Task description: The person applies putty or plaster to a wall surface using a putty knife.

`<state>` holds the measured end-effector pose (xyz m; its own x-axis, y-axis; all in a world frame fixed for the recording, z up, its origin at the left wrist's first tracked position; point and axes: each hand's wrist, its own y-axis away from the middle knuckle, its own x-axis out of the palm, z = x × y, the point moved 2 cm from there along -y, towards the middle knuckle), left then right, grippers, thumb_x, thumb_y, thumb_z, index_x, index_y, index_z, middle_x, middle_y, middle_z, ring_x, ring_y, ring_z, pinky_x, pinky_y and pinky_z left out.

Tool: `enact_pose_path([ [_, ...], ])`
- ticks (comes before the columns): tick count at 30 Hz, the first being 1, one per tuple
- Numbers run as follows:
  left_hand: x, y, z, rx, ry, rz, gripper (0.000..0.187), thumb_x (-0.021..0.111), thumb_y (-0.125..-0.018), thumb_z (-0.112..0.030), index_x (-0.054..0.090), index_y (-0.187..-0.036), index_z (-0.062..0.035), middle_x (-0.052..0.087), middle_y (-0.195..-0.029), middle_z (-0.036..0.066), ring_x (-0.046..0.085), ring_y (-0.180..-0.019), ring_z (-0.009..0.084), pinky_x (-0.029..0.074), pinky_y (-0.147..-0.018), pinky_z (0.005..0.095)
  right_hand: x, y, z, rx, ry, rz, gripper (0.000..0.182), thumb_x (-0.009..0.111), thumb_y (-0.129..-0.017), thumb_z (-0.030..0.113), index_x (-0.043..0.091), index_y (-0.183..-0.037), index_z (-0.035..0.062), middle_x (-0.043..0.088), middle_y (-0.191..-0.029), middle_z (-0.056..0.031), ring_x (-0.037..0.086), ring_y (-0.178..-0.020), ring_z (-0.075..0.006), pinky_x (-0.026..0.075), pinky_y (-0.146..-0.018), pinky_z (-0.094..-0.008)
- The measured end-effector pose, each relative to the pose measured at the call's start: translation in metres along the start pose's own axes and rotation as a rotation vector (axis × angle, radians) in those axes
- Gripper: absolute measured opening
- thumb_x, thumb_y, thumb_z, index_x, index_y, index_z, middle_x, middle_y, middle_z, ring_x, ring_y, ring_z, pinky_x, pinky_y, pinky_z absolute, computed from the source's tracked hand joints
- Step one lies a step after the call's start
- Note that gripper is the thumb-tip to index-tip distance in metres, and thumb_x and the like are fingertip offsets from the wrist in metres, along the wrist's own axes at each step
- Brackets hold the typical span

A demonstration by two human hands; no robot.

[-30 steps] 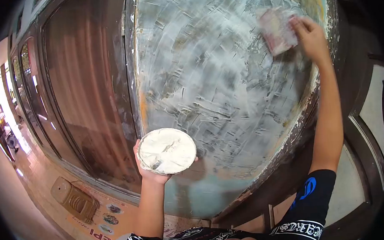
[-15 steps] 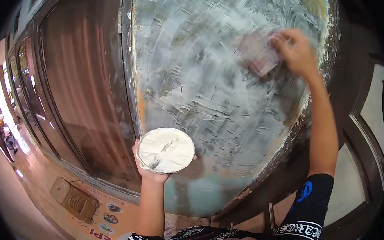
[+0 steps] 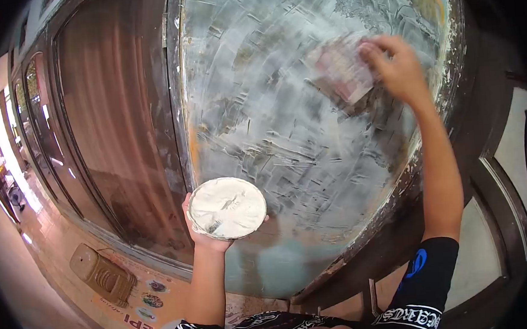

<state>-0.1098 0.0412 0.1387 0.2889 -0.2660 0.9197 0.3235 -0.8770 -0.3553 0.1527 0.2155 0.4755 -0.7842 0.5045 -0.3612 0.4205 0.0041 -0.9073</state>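
My left hand (image 3: 208, 240) supports a round container of white putty (image 3: 232, 202) from beneath, its fingers around the rim and mostly hidden. Grooves and a dark smear mark the putty's surface. Higher up on the right, my right hand (image 3: 399, 72) is closed on one edge of a thin, flat putty spreader (image 3: 342, 69). The spreader looks reddish and see-through, blurred by motion, and it lies against the wall panel (image 3: 273, 121). That panel carries streaky grey-white putty with many ridges, and a bare blue-green band shows along its bottom.
To the left stands a brown wooden door (image 3: 115, 113) with a hinge beside the panel. A brown plastic stool (image 3: 104, 274) lies on the floor by a printed orange sheet (image 3: 131, 317). Dark wooden framing (image 3: 484, 121) runs along the right; a fan (image 3: 15, 196) stands far left.
My right hand has shifted slightly left and up across the panel with the spreader. My left hand and the putty container have barely moved.
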Motion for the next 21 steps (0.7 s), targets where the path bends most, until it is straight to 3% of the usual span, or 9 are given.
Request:
enact_pose_path([
  [3,0.001,-0.001,0.003,0.004,0.003,0.007,0.073,0.042,-0.094,-0.061,0.051,-0.141,-0.0067,0.048,-0.147,0.021,0.047,-0.128,0.0496,0.032,-0.1,0.0784,0.02,-0.003,0.001,0.048,0.268,0.1,0.029,0.07,-0.09,0.036,0.075,-0.104,0.0112,0.071,-0.095,-0.0142,0.063,-0.093,-0.0313,0.047,-0.087,-0.0399],
  [7,0.002,0.003,0.001,-0.018,0.039,0.039,0.078,0.039,-0.092,-0.066,0.051,-0.141,-0.0053,0.05,-0.145,0.021,0.049,-0.129,0.0478,0.038,-0.105,0.0664,-0.033,-0.049,-0.107,0.266,-0.015,-0.229,0.034,0.07,-0.09,0.037,0.074,-0.103,0.0055,0.072,-0.083,-0.0117,0.067,-0.074,-0.0232,0.05,-0.078,-0.0345],
  [9,0.005,0.006,0.001,-0.034,0.084,0.119,0.078,0.039,-0.092,-0.065,0.051,-0.141,-0.0054,0.049,-0.145,0.021,0.048,-0.129,0.0478,0.037,-0.105,0.0667,-0.049,-0.051,-0.097,0.323,-0.066,-0.254,0.034,0.07,-0.091,0.036,0.074,-0.102,0.0044,0.072,-0.083,-0.0113,0.067,-0.076,-0.0207,0.05,-0.077,-0.0331],
  [11,0.001,0.004,0.0,0.014,0.052,0.057,0.069,0.042,-0.095,-0.059,0.052,-0.14,-0.0084,0.049,-0.147,0.019,0.046,-0.13,0.0483,0.032,-0.102,0.0755,-0.047,-0.042,-0.079,0.378,-0.111,-0.282,0.034,0.07,-0.091,0.036,0.073,-0.102,0.0032,0.072,-0.084,-0.0108,0.067,-0.078,-0.0182,0.05,-0.075,-0.0317],
  [13,0.004,0.002,0.002,0.0,0.05,0.046,0.07,0.042,-0.095,-0.059,0.052,-0.141,-0.0082,0.048,-0.147,0.019,0.046,-0.13,0.0483,0.032,-0.102,0.0757,-0.014,-0.031,-0.039,0.117,-0.047,-0.203,0.039,0.069,-0.09,0.039,0.073,-0.102,0.0019,0.072,-0.085,-0.012,0.068,-0.078,-0.0234,0.051,-0.074,-0.0336],
  [14,0.005,0.001,0.005,-0.011,0.029,0.064,0.07,0.042,-0.094,-0.06,0.052,-0.141,-0.0081,0.049,-0.147,0.019,0.046,-0.13,0.0484,0.032,-0.103,0.0754,-0.004,-0.031,-0.03,0.117,-0.043,-0.203,0.039,0.069,-0.09,0.039,0.073,-0.102,0.0019,0.072,-0.085,-0.012,0.068,-0.078,-0.0234,0.051,-0.074,-0.0336],
  [16,0.002,-0.002,0.01,0.0,0.002,0.002,0.071,0.042,-0.094,-0.06,0.051,-0.141,-0.0077,0.049,-0.146,0.02,0.046,-0.13,0.049,0.031,-0.103,0.0756,0.012,-0.035,-0.021,0.12,0.047,-0.066,0.039,0.068,-0.093,0.036,0.072,-0.103,-0.0017,0.068,-0.08,-0.0081,0.059,-0.072,-0.0148,0.048,-0.07,-0.0301],
  [19,0.006,0.001,0.012,-0.023,0.03,0.042,0.076,0.038,-0.093,-0.065,0.051,-0.14,-0.0077,0.052,-0.143,0.021,0.05,-0.127,0.0469,0.039,-0.104,0.0662,-0.022,-0.074,-0.105,0.246,0.087,-0.267,0.041,0.069,-0.092,0.039,0.072,-0.104,-0.001,0.069,-0.081,-0.0084,0.06,-0.073,-0.0145,0.049,-0.071,-0.0302],
  [21,0.009,0.003,0.01,-0.038,0.007,0.075,0.075,0.038,-0.093,-0.065,0.052,-0.14,-0.0083,0.051,-0.143,0.02,0.05,-0.127,0.0471,0.039,-0.104,0.0664,-0.061,-0.082,-0.134,0.391,0.122,-0.361,0.044,0.07,-0.092,0.04,0.072,-0.106,-0.0009,0.07,-0.083,-0.0087,0.061,-0.075,-0.0136,0.049,-0.072,-0.03],
])
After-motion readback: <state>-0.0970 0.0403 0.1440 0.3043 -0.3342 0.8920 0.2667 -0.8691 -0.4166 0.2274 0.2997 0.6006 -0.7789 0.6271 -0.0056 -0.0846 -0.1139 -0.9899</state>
